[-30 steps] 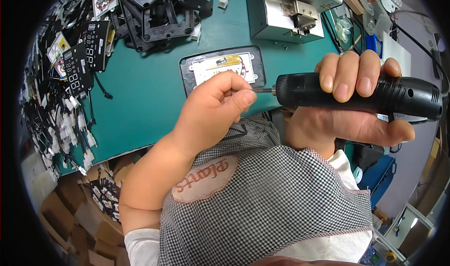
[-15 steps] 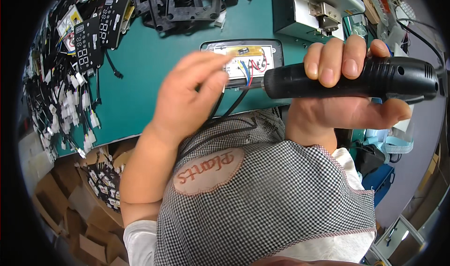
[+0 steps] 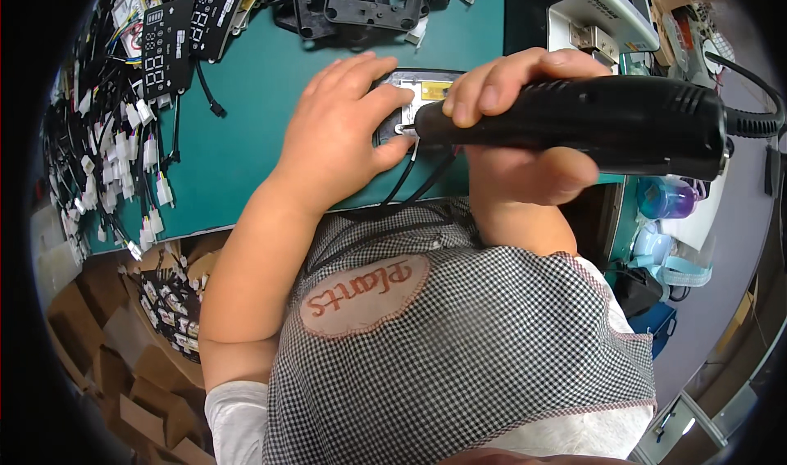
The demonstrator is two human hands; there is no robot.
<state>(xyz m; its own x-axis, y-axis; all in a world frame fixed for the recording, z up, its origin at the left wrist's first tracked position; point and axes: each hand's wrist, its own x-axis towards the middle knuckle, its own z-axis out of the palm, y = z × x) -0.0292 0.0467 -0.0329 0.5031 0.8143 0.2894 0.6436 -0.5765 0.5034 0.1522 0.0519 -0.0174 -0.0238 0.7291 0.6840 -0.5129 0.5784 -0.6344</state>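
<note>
My right hand [image 3: 516, 121] is wrapped round a black corded electric screwdriver [image 3: 607, 121], held nearly level with its tip pointing left. The tip meets the near left part of a white circuit board [image 3: 415, 104] set in a dark, shallow housing [image 3: 392, 78]. Spread along the left side of that housing, my left hand [image 3: 348, 117] has its thumb and forefinger on either side of the screwdriver tip. The fingers look apart and rest on the housing's edge. Much of the board's right part is hidden behind the screwdriver and my right hand.
Black display boards [image 3: 168, 51] and a heap of cables with white connectors [image 3: 123, 158] lie on the green mat's left side. Black plastic frames [image 3: 369, 10] sit at the back. A white-and-black machine [image 3: 607, 18] stands at back right. Open cardboard boxes [image 3: 139, 383] are lower left.
The screwdriver has swung leftward, and its tip is now at the board's near left part. My left hand has come down from above the board onto the housing's left side.
</note>
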